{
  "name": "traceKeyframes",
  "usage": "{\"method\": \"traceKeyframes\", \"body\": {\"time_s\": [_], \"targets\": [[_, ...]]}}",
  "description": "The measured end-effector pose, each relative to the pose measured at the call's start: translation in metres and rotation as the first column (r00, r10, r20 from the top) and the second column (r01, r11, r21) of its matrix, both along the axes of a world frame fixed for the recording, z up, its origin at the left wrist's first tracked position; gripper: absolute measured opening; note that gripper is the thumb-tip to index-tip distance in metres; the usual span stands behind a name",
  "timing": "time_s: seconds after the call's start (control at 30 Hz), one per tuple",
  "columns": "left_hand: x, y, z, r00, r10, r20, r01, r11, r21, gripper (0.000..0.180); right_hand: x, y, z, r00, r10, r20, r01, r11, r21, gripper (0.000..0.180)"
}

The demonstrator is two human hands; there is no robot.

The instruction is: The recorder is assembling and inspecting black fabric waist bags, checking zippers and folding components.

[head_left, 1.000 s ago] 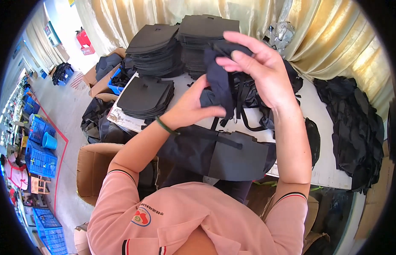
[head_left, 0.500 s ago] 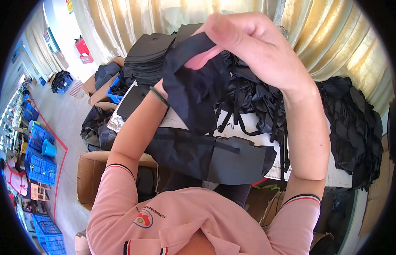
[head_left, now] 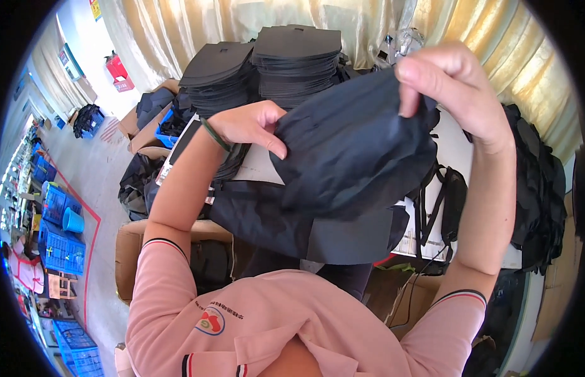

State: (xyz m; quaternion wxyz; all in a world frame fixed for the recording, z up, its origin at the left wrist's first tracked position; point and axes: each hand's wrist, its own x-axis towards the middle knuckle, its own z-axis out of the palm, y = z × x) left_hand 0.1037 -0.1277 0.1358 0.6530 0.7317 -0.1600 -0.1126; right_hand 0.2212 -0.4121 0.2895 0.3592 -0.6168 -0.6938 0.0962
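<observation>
A black fabric piece (head_left: 355, 147) is stretched between my two hands above the table. My left hand (head_left: 251, 129) grips its left edge, with the thumb in front and the other fingers partly hidden behind the cloth. At the upper right corner, my right hand (head_left: 453, 91) pinches the fabric between thumb and fingers. Below it, another black fabric piece (head_left: 261, 210) lies over the near table edge, and a stiff dark grey panel (head_left: 349, 239) rests at its right end.
Two stacks of dark panels (head_left: 220, 63) (head_left: 297, 56) stand at the back of the white table (head_left: 258, 164). Black straps (head_left: 446, 201) hang over its front edge. Dark fabric (head_left: 534, 188) is heaped at the right. An open cardboard box (head_left: 132, 251) sits below the table's left side.
The cloth has gone from bunched up to spread out flat. My right hand has moved right and slightly down; my left hand has come out from behind the fabric to its left edge.
</observation>
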Motion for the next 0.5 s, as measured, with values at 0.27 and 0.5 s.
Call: {"method": "traceKeyframes", "body": {"time_s": [0.27, 0.5], "targets": [[-0.010, 0.076, -0.037, 0.993, 0.118, 0.009, -0.083, 0.644, 0.760, 0.044, 0.082, -0.070, -0.067, 0.833, -0.529, 0.165, 0.552, 0.817, -0.167, 0.027], [-0.025, 0.101, -0.063, 0.957, 0.261, 0.124, -0.233, 0.446, 0.864, 0.035, 0.112, -0.100, -0.121, 0.664, -0.634, 0.395, 0.685, 0.728, 0.016, 0.016]]}}
